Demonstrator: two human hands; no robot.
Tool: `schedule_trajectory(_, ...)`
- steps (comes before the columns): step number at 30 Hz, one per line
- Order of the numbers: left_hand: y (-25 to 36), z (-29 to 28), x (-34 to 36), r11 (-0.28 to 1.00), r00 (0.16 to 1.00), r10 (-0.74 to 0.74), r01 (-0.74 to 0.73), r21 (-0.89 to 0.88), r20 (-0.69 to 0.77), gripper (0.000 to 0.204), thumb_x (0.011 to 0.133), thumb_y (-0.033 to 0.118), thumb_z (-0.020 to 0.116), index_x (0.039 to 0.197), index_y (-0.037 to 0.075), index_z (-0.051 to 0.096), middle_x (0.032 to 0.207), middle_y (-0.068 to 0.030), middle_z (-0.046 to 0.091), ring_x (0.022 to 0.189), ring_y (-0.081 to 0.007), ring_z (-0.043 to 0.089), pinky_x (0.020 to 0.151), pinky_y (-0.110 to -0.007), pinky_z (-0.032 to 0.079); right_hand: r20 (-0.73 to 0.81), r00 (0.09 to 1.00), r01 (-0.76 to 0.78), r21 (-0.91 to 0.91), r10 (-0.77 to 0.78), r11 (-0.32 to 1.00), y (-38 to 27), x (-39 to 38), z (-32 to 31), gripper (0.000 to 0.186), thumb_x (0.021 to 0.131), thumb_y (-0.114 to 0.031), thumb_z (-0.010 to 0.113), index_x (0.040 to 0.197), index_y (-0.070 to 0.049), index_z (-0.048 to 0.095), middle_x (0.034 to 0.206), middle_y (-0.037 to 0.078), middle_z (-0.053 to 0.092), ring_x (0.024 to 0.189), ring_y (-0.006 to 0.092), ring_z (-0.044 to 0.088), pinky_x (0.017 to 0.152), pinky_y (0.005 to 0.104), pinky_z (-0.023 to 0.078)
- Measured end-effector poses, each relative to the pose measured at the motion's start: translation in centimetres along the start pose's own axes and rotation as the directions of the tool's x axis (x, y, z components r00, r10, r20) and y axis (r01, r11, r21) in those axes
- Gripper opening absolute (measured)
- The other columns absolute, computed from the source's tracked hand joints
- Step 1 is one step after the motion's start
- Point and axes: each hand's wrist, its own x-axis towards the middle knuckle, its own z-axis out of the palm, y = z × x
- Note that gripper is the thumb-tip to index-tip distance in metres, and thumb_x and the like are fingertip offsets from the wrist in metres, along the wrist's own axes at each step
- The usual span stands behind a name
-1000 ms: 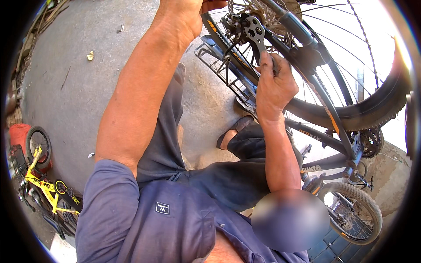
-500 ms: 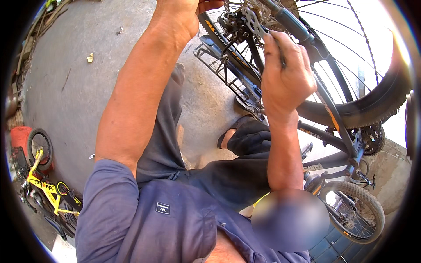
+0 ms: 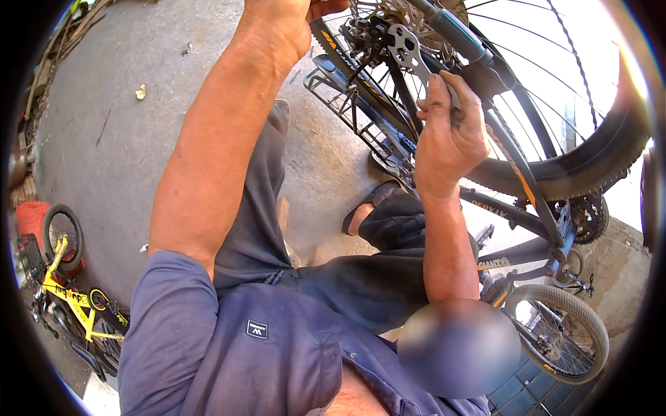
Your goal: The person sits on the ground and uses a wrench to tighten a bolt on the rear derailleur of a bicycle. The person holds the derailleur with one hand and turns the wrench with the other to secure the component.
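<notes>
A wrench (image 3: 408,50) is gripped in the right hand (image 3: 451,142), at upper right of centre; its head is seen over the dark bike (image 3: 458,36), contact unconfirmed. The left hand (image 3: 293,24) is cut by the top edge; its grip cannot be told.

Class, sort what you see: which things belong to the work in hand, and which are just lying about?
In hand:
- flat wrench, held in the right hand
- dark bicycle, behind the wrench

Lying about:
- yellow bicycle, far left
- red object beside it
- small pale scrap
</notes>
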Motion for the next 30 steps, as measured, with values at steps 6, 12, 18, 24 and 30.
schedule_trajectory(6, 0.0, -0.1, 0.1, 1.000, 1.000, 0.008, -0.008, 0.005, 0.004, 0.043, 0.104, 0.046, 0.043, 0.092, 0.006, 0.057, 0.074, -0.0080, 0.063, 0.064, -0.0224, 0.065, 0.057, -0.034, 0.053, -0.003, 1.000, 0.008, 0.035, -0.008, 0.999, 0.1, -0.3, 0.9, 0.014, 0.085, 0.003, 0.075, 0.098, 0.000, 0.070, 0.078, 0.008, 0.066, 0.062, 0.0117, 0.063, 0.056, 0.0249, 0.049)
schedule_trajectory(12, 0.1, -0.2, 0.1, 1.000, 1.000, -0.006, 0.006, -0.006, -0.001, 0.043, 0.104, 0.046, 0.043, 0.092, 0.006, 0.057, 0.074, -0.0083, 0.064, 0.063, -0.0226, 0.066, 0.057, -0.034, 0.053, 0.063, 0.995, -0.074, -0.017, 0.075, 0.997, 1.6, -1.5, 1.0, 0.014, 0.090, -0.003, 0.072, 0.103, 0.002, 0.069, 0.081, 0.007, 0.068, 0.070, 0.0100, 0.066, 0.062, 0.0234, 0.054)
schedule_trajectory(18, 0.3, 0.0, -0.3, 1.000, 1.000, 0.007, -0.007, -0.001, -0.016, 0.043, 0.104, 0.046, 0.043, 0.092, 0.007, 0.057, 0.074, -0.0083, 0.064, 0.064, -0.0228, 0.066, 0.057, -0.034, 0.053, 0.127, 0.988, -0.069, -0.155, 0.089, 0.985, 2.7, -2.5, 1.8, 0.014, 0.087, -0.007, 0.074, 0.099, -0.001, 0.070, 0.082, 0.010, 0.068, 0.070, 0.0187, 0.066, 0.064, 0.0284, 0.052)
schedule_trajectory(24, 0.1, -0.4, 0.2, 1.000, 1.000, -0.006, 0.006, -0.011, -0.006, 0.043, 0.104, 0.046, 0.043, 0.092, 0.007, 0.057, 0.074, -0.0081, 0.064, 0.065, -0.0228, 0.066, 0.058, -0.034, 0.054, 0.127, 0.989, 0.107, -0.249, -0.077, 0.963, 2.2, -2.0, 1.9, 0.012, 0.084, -0.006, 0.076, 0.094, -0.004, 0.069, 0.080, 0.012, 0.067, 0.066, 0.0277, 0.065, 0.060, 0.0349, 0.051)
schedule_trajectory(30, 0.5, 0.0, -0.7, 1.000, 0.999, 0.005, -0.005, 0.011, -0.046, 0.041, 0.105, 0.043, 0.043, 0.093, 0.007, 0.057, 0.074, -0.0075, 0.063, 0.063, -0.0221, 0.065, 0.058, -0.034, 0.053, 0.106, 0.986, 0.151, -0.266, -0.127, 0.952, 1.0, -1.0, 1.4, 0.013, 0.081, -0.005, 0.076, 0.092, -0.006, 0.070, 0.078, 0.011, 0.067, 0.064, 0.0277, 0.065, 0.058, 0.0357, 0.051)
